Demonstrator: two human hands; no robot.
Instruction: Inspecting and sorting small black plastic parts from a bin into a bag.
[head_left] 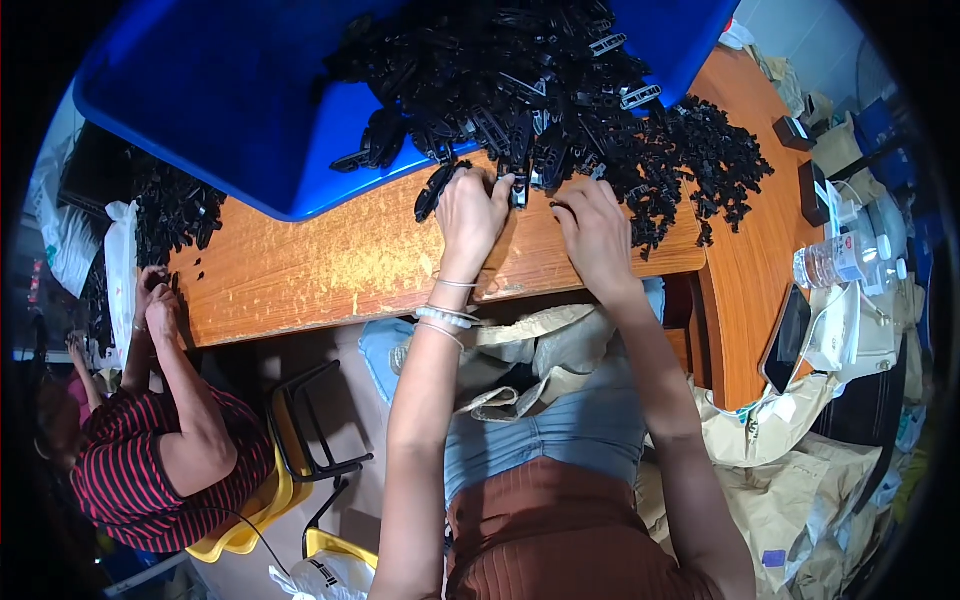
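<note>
My left hand [468, 220] is closed at the near edge of a heap of black plastic clip-like parts [470, 60]. Its thumb lies against a black plastic part [519, 192] with a pale, shiny end. Another elongated black part [433, 193] shows at the outer side of that hand. My right hand [592, 238] rests just to the right, its fingers curled and pinched together. A tiny dark bit shows at its fingertips, too small to name. Small black pieces [650, 190] lie scattered beside the right hand.
A large blue bin [230, 140] stands tilted on the wooden table [300, 270]. An open paper sack [560, 350] sits at my lap. A phone [787, 338] and a plastic bottle [840, 260] lie at right. A person in a striped shirt [180, 460] works at left.
</note>
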